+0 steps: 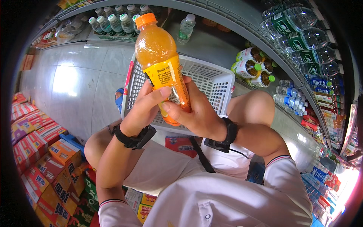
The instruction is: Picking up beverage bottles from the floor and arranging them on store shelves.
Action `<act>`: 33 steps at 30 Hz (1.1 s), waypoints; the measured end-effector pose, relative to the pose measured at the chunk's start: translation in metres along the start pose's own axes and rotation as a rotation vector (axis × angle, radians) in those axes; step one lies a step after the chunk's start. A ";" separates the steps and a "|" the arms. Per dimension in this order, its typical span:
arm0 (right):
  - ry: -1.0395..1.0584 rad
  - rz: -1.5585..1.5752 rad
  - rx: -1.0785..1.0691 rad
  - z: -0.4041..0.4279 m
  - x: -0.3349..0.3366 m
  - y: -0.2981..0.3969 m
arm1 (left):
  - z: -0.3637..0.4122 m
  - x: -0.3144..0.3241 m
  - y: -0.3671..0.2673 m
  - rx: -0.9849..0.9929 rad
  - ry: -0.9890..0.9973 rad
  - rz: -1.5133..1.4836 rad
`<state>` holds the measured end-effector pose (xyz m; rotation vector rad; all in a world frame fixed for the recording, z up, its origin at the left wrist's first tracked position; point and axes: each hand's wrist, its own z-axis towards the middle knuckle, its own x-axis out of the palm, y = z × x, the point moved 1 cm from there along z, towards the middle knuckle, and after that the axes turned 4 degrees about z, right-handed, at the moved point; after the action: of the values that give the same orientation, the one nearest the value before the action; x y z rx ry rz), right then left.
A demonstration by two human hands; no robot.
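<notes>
A plastic bottle of orange drink (157,42) with an orange cap is tilted in front of me, its cap end pointing away. My left hand (147,99) grips it from the left, thumb across the yellow label. From the right, my right hand (195,109) wraps the lower part, its thumb near the printed code. Beneath the bottle stands a grey perforated plastic basket (227,85) between my knees; the hands and bottle hide part of its inside. Black straps with small devices are on both wrists.
A lone water bottle (187,28) stands on the low shelf, right of a tray of water bottles (113,24). Packed tea bottles (252,66) and large water bottles (300,42) line the right shelving. Stacked cartons (54,176) fill the lower left; a red box (181,144) lies beneath me.
</notes>
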<state>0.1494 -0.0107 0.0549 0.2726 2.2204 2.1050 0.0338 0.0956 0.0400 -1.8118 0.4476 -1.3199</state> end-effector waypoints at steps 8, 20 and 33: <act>0.001 0.022 0.003 0.001 0.002 0.000 | -0.002 0.000 -0.001 -0.010 -0.017 -0.007; 0.030 0.145 -0.035 0.002 0.000 -0.004 | -0.001 -0.001 0.003 0.009 0.000 0.048; 0.231 0.608 0.155 -0.004 -0.012 0.002 | -0.002 0.006 -0.002 -0.102 -0.070 0.087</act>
<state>0.1606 -0.0167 0.0568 0.8511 2.7045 2.3265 0.0339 0.0917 0.0454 -1.8936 0.5581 -1.1898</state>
